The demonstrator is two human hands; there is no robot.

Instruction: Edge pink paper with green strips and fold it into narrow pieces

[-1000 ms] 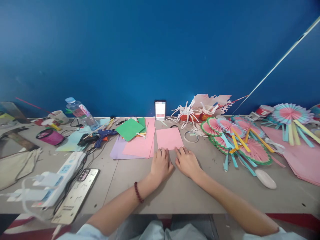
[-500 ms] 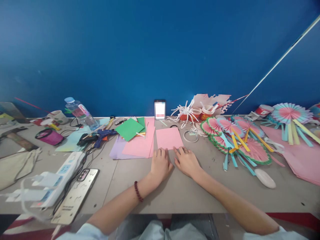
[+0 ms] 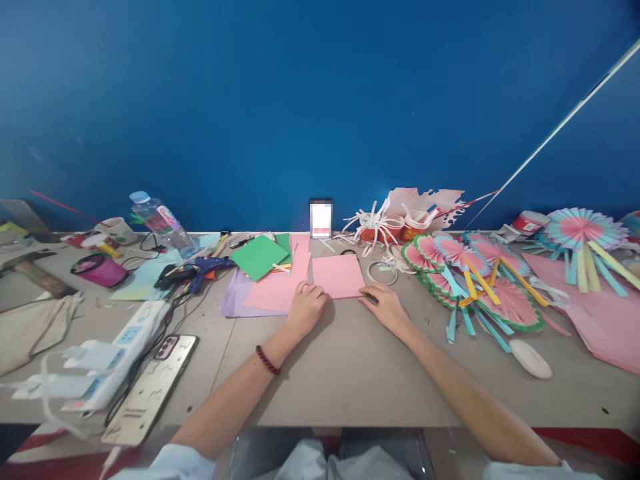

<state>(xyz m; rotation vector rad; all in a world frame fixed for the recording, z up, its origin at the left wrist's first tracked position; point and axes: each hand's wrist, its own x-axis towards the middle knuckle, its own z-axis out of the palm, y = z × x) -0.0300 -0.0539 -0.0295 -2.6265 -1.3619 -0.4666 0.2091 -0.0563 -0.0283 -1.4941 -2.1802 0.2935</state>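
Note:
A square sheet of pink paper (image 3: 339, 275) lies in front of me, with a slight fold or raised line along its near edge. My left hand (image 3: 309, 308) is at the sheet's near left corner, fingers curled and pressed together on it. At the near right corner, my right hand (image 3: 385, 308) pinches the edge between thumb and fingers. The fingertips of both hands are partly hidden. Left of the sheet, larger pink paper (image 3: 273, 293) overlaps purple paper (image 3: 233, 300), with green paper squares (image 3: 259, 257) on top.
A phone (image 3: 321, 219) stands against the blue wall. Folded paper fans (image 3: 510, 303) and a white oval object (image 3: 530, 359) are on the right, beside a tape roll (image 3: 382, 272). A glue gun (image 3: 207, 270), bottle (image 3: 165, 223), power strip (image 3: 125, 353) and another phone (image 3: 150, 393) occupy the left.
My hands have moved apart along the paper's near edge to its two corners. My fingers, flatter before, are now curled in at the edge.

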